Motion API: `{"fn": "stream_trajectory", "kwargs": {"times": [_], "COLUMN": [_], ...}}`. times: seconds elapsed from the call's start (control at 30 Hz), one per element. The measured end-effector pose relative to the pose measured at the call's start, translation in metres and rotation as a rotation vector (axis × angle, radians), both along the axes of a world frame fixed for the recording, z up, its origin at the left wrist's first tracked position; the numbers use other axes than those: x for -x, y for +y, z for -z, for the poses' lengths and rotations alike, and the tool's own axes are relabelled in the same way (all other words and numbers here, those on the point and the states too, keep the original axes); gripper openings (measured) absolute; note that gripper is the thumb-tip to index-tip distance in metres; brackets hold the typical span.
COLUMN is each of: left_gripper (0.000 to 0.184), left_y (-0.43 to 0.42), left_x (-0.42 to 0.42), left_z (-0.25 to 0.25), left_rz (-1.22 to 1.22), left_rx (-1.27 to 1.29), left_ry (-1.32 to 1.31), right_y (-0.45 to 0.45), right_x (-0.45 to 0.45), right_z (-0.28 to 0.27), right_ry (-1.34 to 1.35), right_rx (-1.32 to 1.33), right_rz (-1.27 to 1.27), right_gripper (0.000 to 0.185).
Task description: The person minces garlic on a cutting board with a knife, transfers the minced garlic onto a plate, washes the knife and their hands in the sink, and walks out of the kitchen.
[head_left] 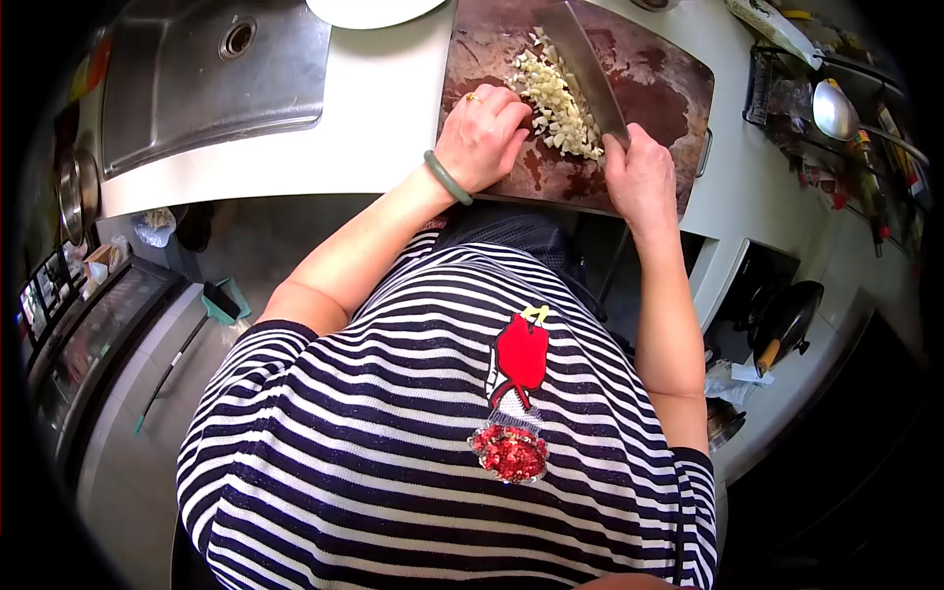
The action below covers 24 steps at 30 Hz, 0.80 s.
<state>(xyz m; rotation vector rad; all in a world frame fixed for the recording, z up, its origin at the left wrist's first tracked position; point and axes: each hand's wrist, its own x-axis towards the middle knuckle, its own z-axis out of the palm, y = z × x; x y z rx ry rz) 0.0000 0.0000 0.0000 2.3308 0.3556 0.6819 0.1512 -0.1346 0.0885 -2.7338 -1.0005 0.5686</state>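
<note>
A heap of chopped pale garlic or onion (551,93) lies on a dark, stained cutting board (664,84). My right hand (644,177) is wrapped round the handle of a cleaver (588,74), whose wide blade runs along the right side of the heap. At the heap's left edge, my left hand (482,138) is closed with its fingers curled in and the thumb toward the pieces. Whether any pieces are in its fingers is hidden. A green bangle (448,179) circles the left wrist, and a ring shows on one finger.
A steel sink (211,79) is set into the white counter (379,98) on the left. Part of a white plate (377,8) shows at the top. On the right are a rack with a metal ladle (835,110) and a dark pan (790,320). A dustpan (226,301) stands below left.
</note>
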Motion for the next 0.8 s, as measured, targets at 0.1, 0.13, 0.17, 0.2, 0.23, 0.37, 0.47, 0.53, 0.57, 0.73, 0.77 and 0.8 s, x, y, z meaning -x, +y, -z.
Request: {"fn": "stream_trajectory", "kwargs": {"times": [0.1,0.13,0.17,0.2,0.23,0.37,0.47,0.53,0.57,0.73,0.77,0.8], "left_gripper": [0.022,0.022,0.022,0.022,0.022,0.022,0.022,0.022,0.021,0.021,0.022,0.022], "left_y": [0.005,0.005,0.004,0.003,0.000,-0.001,-0.001,0.001,0.000,-0.001,-0.002,-0.003], "left_x": [0.012,0.010,0.008,0.008,0.010,0.005,0.004,0.002,0.002,0.001,0.000,-0.002], "left_z": [-0.001,-0.002,-0.001,-0.002,-0.002,-0.003,-0.003,-0.003,-0.002,-0.003,-0.002,-0.004], "left_rz": [0.002,0.003,0.002,0.001,-0.001,0.011,0.014,0.015,0.013,0.008,0.016,0.024], "left_rx": [-0.006,0.001,0.005,0.009,0.013,-0.007,-0.002,-0.001,0.001,0.014,0.015,0.014], "left_ry": [0.037,0.032,0.025,0.026,0.037,0.020,0.019,0.010,0.011,-0.005,0.000,0.004], "right_y": [0.004,0.003,0.002,0.002,0.001,-0.005,-0.002,-0.001,0.000,0.003,0.002,-0.001], "right_x": [0.010,0.008,0.005,0.006,0.008,0.001,0.003,-0.001,-0.003,-0.002,-0.002,-0.004], "right_z": [0.011,0.020,0.024,0.024,0.024,0.020,0.004,0.005,0.007,0.023,0.021,0.020], "right_ry": [0.062,0.053,0.042,0.043,0.045,0.031,0.037,0.011,-0.014,-0.003,-0.014,-0.023], "right_rx": [0.028,0.021,0.013,0.017,0.025,0.018,-0.029,0.009,0.048,0.036,0.026,0.020], "right_rz": [-0.024,-0.027,-0.031,-0.032,-0.031,-0.045,0.000,-0.011,-0.024,-0.021,-0.019,-0.013], "right_gripper": [0.024,0.024,0.024,0.024,0.024,0.024,0.026,0.026,0.026,0.026,0.026,0.026]}}
